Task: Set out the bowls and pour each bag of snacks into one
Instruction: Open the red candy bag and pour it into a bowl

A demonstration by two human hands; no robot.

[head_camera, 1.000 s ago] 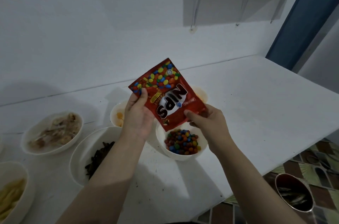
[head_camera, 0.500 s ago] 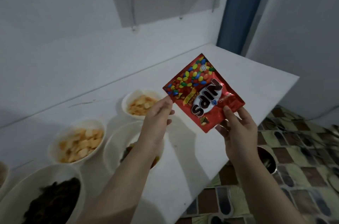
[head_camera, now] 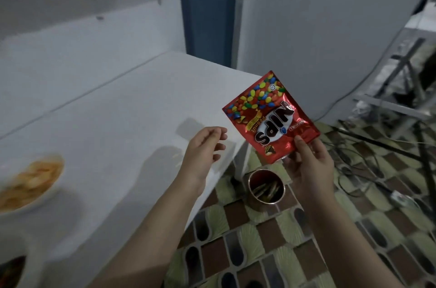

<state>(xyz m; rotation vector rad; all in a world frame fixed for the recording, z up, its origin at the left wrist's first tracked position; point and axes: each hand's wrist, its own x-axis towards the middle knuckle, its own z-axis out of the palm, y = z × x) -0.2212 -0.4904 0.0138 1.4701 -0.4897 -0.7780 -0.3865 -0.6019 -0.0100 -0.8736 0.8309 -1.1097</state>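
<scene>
My right hand [head_camera: 310, 165] pinches a red Nips candy bag [head_camera: 269, 117] by its lower corner, upside down, past the table's right end and above the floor. My left hand [head_camera: 204, 148] hovers just left of the bag with its fingers loosely apart, holding nothing. A white bowl [head_camera: 55, 184] of pale orange chips sits blurred at the left edge of the white table [head_camera: 118, 122]. Another bowl [head_camera: 14, 268] with dark contents shows at the bottom left corner.
On the patterned tile floor [head_camera: 271, 240] below the bag stands a round metal can [head_camera: 266, 189] with wrappers inside. A blue door frame [head_camera: 207, 9] rises behind the table. Cables and a metal stand [head_camera: 401, 99] clutter the floor at the right.
The view has swung right, away from the bowls. My left hand has let go of the bag. My right hand alone has carried it past the table's end, over the can.
</scene>
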